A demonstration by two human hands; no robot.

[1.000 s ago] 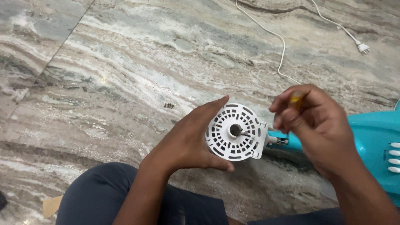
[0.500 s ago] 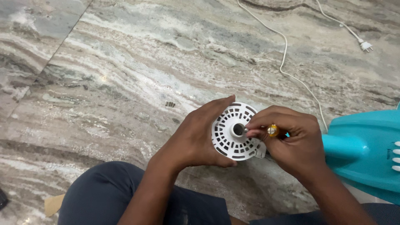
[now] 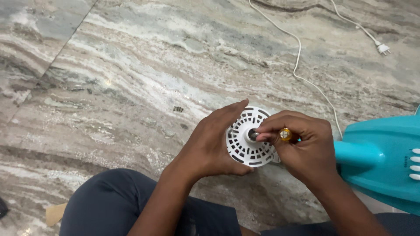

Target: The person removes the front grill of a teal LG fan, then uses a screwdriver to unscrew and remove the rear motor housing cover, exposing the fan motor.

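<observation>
Marble floor [image 3: 131, 65] — hands grip white vented disc [image 3: 245, 150].

Marble floor [image 3: 131, 52], grey and cream with wavy veining; a straight dark joint runs diagonally across the upper left corner. A few small dark screws [image 3: 177, 109] lie together on the floor near the middle of the view. A white power cord [image 3: 299, 52] curves down from the top edge toward the right; a second strand of it ends in a white two-pin plug [image 3: 383, 48] lying near the upper right corner. A turquoise plastic housing [image 3: 385, 157] with white push buttons [image 3: 414, 164] fills the right edge. A scrap of brown cardboard [image 3: 53, 214] lies at the lower left, beside a knee in dark trousers [image 3: 105, 205].
</observation>
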